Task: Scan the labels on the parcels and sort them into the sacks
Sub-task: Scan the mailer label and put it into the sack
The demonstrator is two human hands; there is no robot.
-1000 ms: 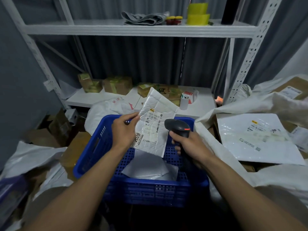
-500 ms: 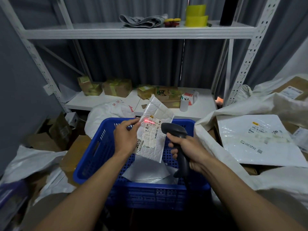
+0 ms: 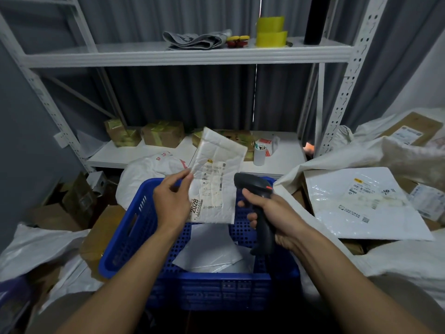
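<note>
My left hand (image 3: 172, 201) pinches the left edge of a white padded mailer (image 3: 218, 179), held upright over the blue crate (image 3: 127, 239) with its label facing me. My right hand (image 3: 269, 215) grips the handle of a black barcode scanner (image 3: 255, 189), whose head points at the mailer from the right. No red beam shows on the label. More white mailers (image 3: 209, 249) lie in the crate. An open white sack (image 3: 337, 160) at the right holds a large white parcel (image 3: 361, 203) and cardboard boxes. Another white sack (image 3: 149, 172) stands behind the crate.
A white metal rack (image 3: 183, 56) stands ahead; its lower shelf carries taped cardboard boxes (image 3: 163, 133) and a white cup (image 3: 259, 153). Yellow tape rolls (image 3: 271, 31) sit on the upper shelf. Cardboard boxes (image 3: 79, 201) and white sacks (image 3: 36, 244) crowd the floor at the left.
The red scan line seen on the label half a second ago is gone. The mailer and scanner have stayed close together over the crate, the view tilting slightly downward.
</note>
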